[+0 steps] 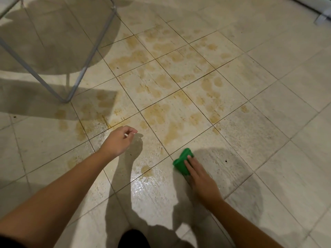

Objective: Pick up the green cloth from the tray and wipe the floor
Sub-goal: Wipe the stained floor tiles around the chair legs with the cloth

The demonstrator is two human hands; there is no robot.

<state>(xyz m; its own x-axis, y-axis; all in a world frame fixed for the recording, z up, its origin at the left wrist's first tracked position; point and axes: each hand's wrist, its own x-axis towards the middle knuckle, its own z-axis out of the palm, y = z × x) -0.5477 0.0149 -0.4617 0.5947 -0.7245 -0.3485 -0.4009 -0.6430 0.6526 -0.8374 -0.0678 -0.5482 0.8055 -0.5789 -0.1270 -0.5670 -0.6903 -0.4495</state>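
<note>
A small green cloth (181,162) lies crumpled on the pale tiled floor (268,122), right of centre. My right hand (200,178) presses flat on the cloth's near side, fingers stretched over it. Brownish stains (170,83) spread across several tiles beyond the cloth. A wet shiny patch (145,185) lies between my two arms. My left hand (120,140) hovers above the floor to the left, fingers loosely curled and holding nothing. No tray is in view.
A grey metal frame leg (75,83) of a stand or chair rests on the floor at upper left, throwing wide shadows. A white object (320,18) sits at the top right edge. Something dark (133,238) shows at the bottom edge.
</note>
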